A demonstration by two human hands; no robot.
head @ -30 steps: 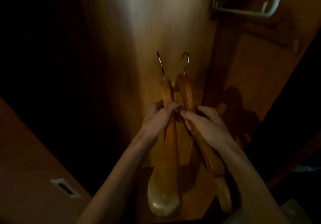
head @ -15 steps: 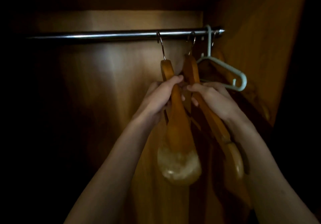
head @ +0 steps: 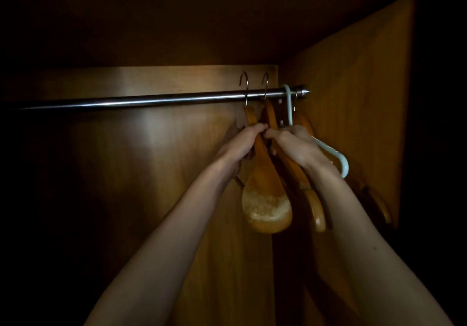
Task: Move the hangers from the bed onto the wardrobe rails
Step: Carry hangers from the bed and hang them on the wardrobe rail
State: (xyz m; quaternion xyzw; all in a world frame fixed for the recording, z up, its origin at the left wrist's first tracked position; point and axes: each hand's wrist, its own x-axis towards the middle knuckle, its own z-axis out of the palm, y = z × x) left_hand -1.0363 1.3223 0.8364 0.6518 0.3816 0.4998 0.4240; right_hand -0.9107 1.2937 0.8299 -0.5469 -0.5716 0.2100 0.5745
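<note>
Raised now, hooks top the rail [head: 151, 101] in the dim wardrobe [head: 353, 98]; both hands clench wooden hangers [head: 265, 194].

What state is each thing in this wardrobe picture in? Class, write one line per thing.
Left hand: shut on left wooden hanger.
Right hand: shut on right wooden hanger.
Left wooden hanger: held, hook raised above the rail, not yet resting on it.
Right wooden hanger: held, hook likewise above the rail.
White hanger: hanging on the rail.
Rail: bare along its left stretch.
</note>
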